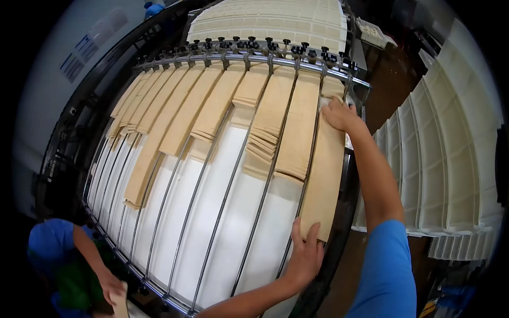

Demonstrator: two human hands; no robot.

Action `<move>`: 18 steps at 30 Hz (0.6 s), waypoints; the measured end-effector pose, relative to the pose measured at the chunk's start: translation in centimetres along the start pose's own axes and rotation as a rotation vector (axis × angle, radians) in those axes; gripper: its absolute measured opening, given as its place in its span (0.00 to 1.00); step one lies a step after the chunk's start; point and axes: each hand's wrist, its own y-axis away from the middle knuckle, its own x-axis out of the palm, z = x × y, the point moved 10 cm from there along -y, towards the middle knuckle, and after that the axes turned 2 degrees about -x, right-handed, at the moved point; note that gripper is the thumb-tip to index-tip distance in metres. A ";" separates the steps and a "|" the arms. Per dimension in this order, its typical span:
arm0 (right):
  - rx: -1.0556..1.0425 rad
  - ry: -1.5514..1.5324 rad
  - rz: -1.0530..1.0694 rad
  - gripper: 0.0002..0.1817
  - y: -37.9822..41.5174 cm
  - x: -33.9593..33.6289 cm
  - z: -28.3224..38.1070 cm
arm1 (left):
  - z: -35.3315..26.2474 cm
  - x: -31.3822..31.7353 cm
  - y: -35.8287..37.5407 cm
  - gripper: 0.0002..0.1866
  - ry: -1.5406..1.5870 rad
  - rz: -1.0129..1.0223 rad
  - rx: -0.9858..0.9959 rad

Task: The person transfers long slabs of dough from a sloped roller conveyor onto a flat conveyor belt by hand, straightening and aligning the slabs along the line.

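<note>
Pressing flat at lower centre and upper right, the left hand (305, 254) and right hand (339, 115), both spread wide, could skew the rightmost card stack (323, 180) against the metal rail (310, 159).

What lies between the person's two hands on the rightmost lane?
In the head view, a shingled row of tan wafer sheets spans from the left hand up to the right hand.

The tan sheets (323, 175) look like thin, matt cardboard or wafer, faintly grained and stacked in overlapping rows. Beneath them the white belt (249, 233) is smooth with a soft sheen. The guide rods (260, 206) are polished, glossy metal; at 12 o'clock, the knobs (249, 43) are black plastic.
</note>
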 end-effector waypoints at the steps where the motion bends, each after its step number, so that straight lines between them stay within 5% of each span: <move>1: -0.025 0.020 -0.122 0.31 -0.7 -0.5 -0.2 | 0.2 0.2 -0.4 0.28 -0.008 0.006 -0.006; 3: -0.049 0.031 -0.248 0.30 -1.3 -1.6 -0.2 | -1.0 -0.4 -1.2 0.27 -0.061 -0.075 0.122; 5: 0.002 -0.005 -0.034 0.28 -1.3 -1.3 -0.2 | -1.1 -0.4 -1.9 0.27 -0.041 -0.074 0.115; 9: -0.054 0.001 -0.121 0.26 -1.7 -1.6 -0.6 | -1.4 -0.4 -3.3 0.28 -0.023 -0.089 0.125; 14: -0.054 0.011 -0.722 0.28 4.6 -3.4 1.6 | -1.8 -0.4 -7.5 0.29 -0.140 -0.193 0.316; 18: -0.240 -0.108 -0.589 0.29 12.9 -1.9 7.1 | -2.3 -3.1 -3.9 0.29 0.053 -0.198 0.376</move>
